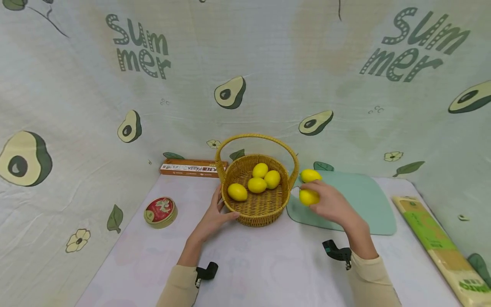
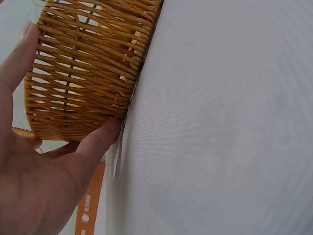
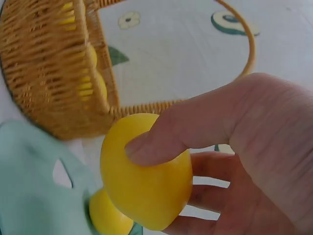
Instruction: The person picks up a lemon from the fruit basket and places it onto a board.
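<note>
A wicker basket (image 1: 256, 219) with a tall arched handle stands on the table, several lemons (image 1: 257, 185) lying inside it. My left hand (image 1: 210, 220) holds the basket at its left side, thumb and fingers spread around the woven wall (image 2: 88, 73). To the right of the basket, my right hand (image 1: 333, 202) grips a lemon (image 1: 308, 197) between thumb and fingers. The right wrist view shows this lemon (image 3: 146, 171) up close, the thumb pressed on its side. One more lemon (image 1: 310, 175) lies just behind it, on the green cutting board (image 1: 368, 204).
A pasta box (image 1: 189, 168) lies at the back left, partly behind the basket. Nearer on the left is a round red-and-gold tin (image 1: 160, 212). A long green-and-yellow packet (image 1: 441, 243) lies along the right edge. Behind the table hangs a cloth (image 1: 268, 85) printed with avocados.
</note>
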`<action>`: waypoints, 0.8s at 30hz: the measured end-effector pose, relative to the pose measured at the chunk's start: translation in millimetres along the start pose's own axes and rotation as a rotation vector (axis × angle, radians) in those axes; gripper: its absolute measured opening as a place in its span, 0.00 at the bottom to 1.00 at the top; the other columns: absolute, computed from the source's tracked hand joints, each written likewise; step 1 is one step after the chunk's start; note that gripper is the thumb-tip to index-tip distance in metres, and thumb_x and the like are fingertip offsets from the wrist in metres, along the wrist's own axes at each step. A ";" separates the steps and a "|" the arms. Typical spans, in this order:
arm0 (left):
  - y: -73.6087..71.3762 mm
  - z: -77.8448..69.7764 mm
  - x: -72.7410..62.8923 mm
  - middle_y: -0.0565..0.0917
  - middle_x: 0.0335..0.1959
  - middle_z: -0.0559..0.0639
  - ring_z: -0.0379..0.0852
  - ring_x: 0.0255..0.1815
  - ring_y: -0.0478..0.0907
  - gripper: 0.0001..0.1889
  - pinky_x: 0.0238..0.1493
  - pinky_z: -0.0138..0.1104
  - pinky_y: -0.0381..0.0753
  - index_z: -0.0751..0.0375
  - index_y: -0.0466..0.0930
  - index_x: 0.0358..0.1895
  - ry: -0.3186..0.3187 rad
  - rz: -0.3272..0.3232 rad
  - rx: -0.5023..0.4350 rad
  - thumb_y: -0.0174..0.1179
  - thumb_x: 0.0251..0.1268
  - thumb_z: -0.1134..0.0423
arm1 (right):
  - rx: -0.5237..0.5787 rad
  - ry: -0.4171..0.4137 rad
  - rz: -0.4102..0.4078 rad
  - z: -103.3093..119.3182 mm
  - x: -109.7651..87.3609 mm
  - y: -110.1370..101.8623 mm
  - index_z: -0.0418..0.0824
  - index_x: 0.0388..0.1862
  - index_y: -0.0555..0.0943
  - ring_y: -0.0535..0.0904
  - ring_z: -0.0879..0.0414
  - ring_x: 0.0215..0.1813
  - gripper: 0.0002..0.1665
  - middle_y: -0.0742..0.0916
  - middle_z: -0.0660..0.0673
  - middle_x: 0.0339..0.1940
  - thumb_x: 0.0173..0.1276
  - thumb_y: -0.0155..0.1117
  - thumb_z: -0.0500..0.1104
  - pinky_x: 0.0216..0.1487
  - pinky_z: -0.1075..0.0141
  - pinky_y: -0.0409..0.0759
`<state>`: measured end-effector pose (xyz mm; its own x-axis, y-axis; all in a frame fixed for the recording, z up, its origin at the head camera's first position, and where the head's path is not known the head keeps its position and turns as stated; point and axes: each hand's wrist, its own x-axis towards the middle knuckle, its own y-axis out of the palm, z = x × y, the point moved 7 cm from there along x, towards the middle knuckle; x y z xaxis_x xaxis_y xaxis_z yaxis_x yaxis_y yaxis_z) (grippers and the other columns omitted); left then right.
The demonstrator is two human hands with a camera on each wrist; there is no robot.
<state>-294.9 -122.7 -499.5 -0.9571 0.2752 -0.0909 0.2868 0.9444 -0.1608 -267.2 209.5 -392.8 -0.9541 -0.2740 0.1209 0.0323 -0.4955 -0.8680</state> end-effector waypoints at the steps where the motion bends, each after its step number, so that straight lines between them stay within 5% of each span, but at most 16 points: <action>1: -0.3 1.6 0.4 0.37 0.83 0.49 0.60 0.83 0.43 0.60 0.78 0.58 0.52 0.34 0.29 0.80 0.005 -0.004 0.003 0.71 0.60 0.60 | -0.003 0.011 0.003 -5.0 0.2 0.4 0.42 0.61 0.81 0.77 0.40 0.57 0.32 0.79 0.36 0.65 0.54 0.62 0.31 0.55 0.41 0.77; 12: -1.5 4.6 0.7 0.37 0.83 0.47 0.59 0.83 0.43 0.60 0.78 0.58 0.52 0.33 0.29 0.80 0.010 -0.013 0.016 0.72 0.60 0.58 | 0.016 0.071 0.016 -50.6 5.1 9.5 0.34 0.61 0.79 0.75 0.34 0.62 0.32 0.80 0.31 0.62 0.52 0.64 0.29 0.61 0.36 0.72; 24: -1.4 3.2 0.8 0.40 0.83 0.47 0.59 0.82 0.46 0.59 0.77 0.58 0.55 0.28 0.31 0.79 0.030 -0.019 0.029 0.72 0.60 0.58 | -0.034 0.211 0.031 -91.4 5.9 16.5 0.34 0.70 0.70 0.72 0.31 0.64 0.38 0.76 0.28 0.67 0.56 0.55 0.27 0.62 0.33 0.70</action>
<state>-296.0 -124.4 -502.5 -0.9631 0.2628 -0.0585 0.2692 0.9441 -0.1903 -299.5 275.1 -450.4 -0.9942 -0.1077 -0.0063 0.0555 -0.4604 -0.8860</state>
